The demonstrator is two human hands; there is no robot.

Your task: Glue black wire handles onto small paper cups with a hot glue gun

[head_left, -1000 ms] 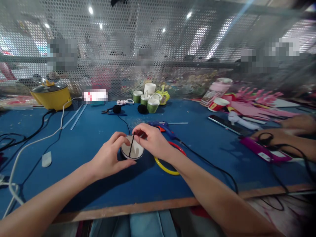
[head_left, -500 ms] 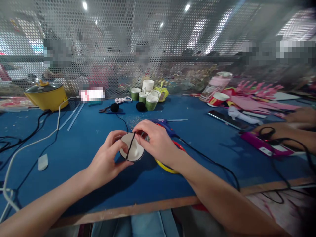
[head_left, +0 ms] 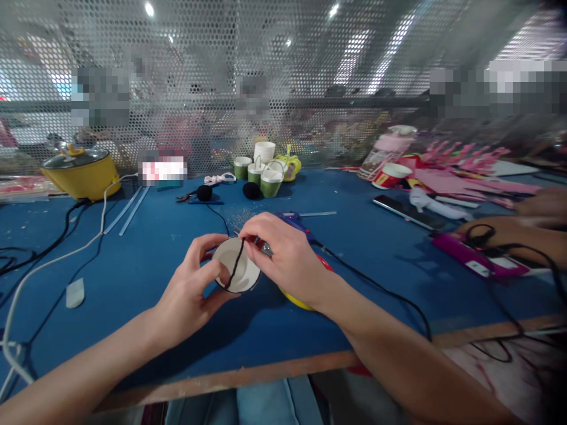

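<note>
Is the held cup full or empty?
Empty: the cup shows bare white inside, save for a black cord and a left fingertip.

The cup (head_left: 248,268) looked like smooth paper, the cord (head_left: 238,260) matt and fuzzy. The table (head_left: 363,254) was matt, its edge (head_left: 248,374) rough wood; the screen (head_left: 283,65), perforated metal; the phone (head_left: 404,212), glossy.

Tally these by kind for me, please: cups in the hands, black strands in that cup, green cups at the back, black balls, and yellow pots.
Held cup: 1
Black strand: 1
Green cups: 3
Black balls: 2
Yellow pot: 1
Total: 8
</note>
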